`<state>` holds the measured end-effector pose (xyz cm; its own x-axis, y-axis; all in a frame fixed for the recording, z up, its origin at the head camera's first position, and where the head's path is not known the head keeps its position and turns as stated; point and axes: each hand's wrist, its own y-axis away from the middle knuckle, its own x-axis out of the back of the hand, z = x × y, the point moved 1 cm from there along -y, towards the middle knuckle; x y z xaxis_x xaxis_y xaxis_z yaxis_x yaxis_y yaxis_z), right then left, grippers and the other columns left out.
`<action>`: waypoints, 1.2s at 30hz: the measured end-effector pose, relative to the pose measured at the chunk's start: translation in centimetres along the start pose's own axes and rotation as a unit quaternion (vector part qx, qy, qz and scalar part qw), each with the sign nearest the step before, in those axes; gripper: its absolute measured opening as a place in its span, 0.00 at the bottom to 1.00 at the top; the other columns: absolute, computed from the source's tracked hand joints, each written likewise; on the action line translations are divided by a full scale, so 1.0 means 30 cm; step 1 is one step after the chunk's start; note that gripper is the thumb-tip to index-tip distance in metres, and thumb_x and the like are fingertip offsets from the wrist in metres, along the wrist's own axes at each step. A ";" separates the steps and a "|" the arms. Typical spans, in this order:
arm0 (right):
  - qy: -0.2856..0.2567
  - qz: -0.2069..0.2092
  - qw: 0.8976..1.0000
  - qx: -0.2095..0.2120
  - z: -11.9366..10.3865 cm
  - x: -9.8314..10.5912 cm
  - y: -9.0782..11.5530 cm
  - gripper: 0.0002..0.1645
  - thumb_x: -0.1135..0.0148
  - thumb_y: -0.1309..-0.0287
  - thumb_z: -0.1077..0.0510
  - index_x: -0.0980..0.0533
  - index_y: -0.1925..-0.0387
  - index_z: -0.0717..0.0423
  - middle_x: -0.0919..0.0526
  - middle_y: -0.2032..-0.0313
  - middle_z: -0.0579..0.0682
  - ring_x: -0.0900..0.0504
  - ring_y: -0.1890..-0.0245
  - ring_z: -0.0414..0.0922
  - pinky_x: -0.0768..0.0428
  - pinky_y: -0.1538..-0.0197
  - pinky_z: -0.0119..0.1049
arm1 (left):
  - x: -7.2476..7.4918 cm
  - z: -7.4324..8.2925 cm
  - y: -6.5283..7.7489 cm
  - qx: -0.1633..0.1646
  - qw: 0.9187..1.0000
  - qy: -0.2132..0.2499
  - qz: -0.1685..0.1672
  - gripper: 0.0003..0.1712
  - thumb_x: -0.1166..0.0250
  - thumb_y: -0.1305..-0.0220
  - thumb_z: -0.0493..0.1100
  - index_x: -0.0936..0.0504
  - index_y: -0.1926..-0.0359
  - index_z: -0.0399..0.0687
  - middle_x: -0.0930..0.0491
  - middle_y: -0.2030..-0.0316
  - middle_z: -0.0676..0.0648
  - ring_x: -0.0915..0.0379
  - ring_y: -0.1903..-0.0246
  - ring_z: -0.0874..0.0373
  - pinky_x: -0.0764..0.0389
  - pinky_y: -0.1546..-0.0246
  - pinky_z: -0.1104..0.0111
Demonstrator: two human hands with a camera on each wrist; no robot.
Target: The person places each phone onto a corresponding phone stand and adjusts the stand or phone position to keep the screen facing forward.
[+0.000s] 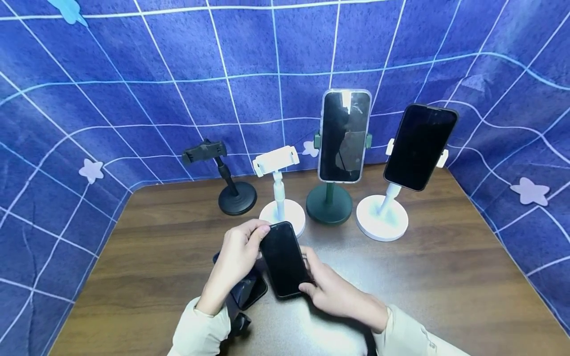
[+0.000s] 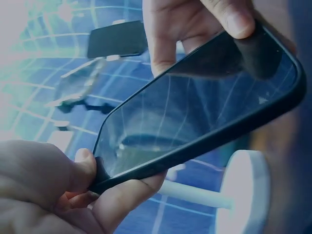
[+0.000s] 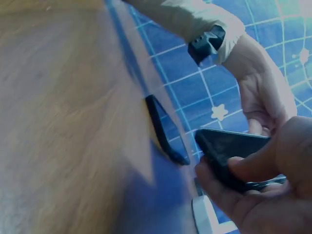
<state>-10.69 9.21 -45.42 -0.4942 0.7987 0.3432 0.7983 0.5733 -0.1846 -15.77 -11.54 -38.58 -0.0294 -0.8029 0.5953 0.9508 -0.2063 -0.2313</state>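
Note:
Both hands hold one black smartphone [image 1: 284, 260] above the table, its dark screen turned up. My left hand [image 1: 239, 249] pinches its upper left corner; in the left wrist view the thumb [image 2: 85, 165] presses on that corner. At the lower right edge, my right hand [image 1: 331, 289] grips the phone, thumb on the front and fingers behind. Under the left wrist another dark phone [image 1: 250, 291] lies on the table, partly covered by the hand. Just beyond the held phone stands a white phone stand [image 1: 277, 160] with nothing in its clamp.
A black stand [image 1: 237, 198] with a bare clamp is at the back left. Towards the right, a green stand [image 1: 328, 203] bears a phone in a clear case [image 1: 345, 136], and a white stand [image 1: 382, 218] bears a tilted black phone [image 1: 420, 147]. Blue patterned cloth [image 1: 178, 74] hangs behind the table [image 1: 165, 257].

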 end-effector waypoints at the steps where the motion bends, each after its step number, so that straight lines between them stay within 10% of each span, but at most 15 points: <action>1: -0.043 0.001 0.999 0.002 -0.006 -0.001 -0.005 0.44 0.49 0.42 0.80 0.50 0.31 0.47 0.25 0.41 0.54 0.22 0.46 0.45 0.21 0.46 0.47 | 0.009 0.011 -0.003 -0.008 1.000 -0.003 0.007 0.08 0.42 0.29 0.42 0.16 0.58 0.47 0.25 0.84 0.50 0.27 0.88 0.62 0.23 0.80 0.69; 8: -0.200 0.028 0.979 0.017 -0.059 -0.006 -0.030 0.32 0.59 0.29 0.72 0.49 0.30 0.47 0.29 0.39 0.64 0.19 0.51 0.56 0.15 0.62 0.51 | 0.061 0.088 -0.016 -0.045 0.998 -0.016 0.046 0.09 0.41 0.30 0.45 0.15 0.57 0.49 0.24 0.84 0.50 0.28 0.88 0.64 0.22 0.82 0.68; 21: -0.181 0.136 0.971 0.074 -0.153 0.032 -0.078 0.24 0.55 0.29 0.69 0.40 0.35 0.53 0.22 0.47 0.66 0.16 0.60 0.55 0.16 0.71 0.50 | 0.090 0.228 -0.045 -0.103 0.987 -0.026 0.120 0.10 0.42 0.29 0.49 0.16 0.55 0.55 0.20 0.75 0.53 0.30 0.78 0.62 0.28 0.78 0.66; 29: -0.161 0.174 0.966 0.099 -0.197 0.060 -0.100 0.25 0.55 0.30 0.71 0.39 0.35 0.56 0.22 0.48 0.66 0.16 0.62 0.54 0.16 0.74 0.47 | 0.078 0.260 -0.036 -0.112 0.987 0.017 0.116 0.21 0.38 0.32 0.49 0.26 0.40 0.53 0.15 0.62 0.49 0.23 0.71 0.65 0.20 0.74 0.66; 36: -0.146 0.227 0.951 0.149 -0.260 0.110 -0.117 0.25 0.55 0.31 0.72 0.40 0.35 0.61 0.23 0.47 0.69 0.16 0.61 0.55 0.16 0.75 0.46 | 0.034 0.272 -0.011 -0.121 0.986 0.028 0.114 0.15 0.35 0.35 0.48 0.21 0.50 0.48 0.16 0.70 0.53 0.25 0.76 0.65 0.22 0.77 0.67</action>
<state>-12.44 8.42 -36.46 -0.2321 0.9678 -0.0972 0.8404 0.1492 -0.5209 -13.58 -7.73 -31.64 0.1535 -0.8724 0.4640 0.8338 -0.1377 -0.5347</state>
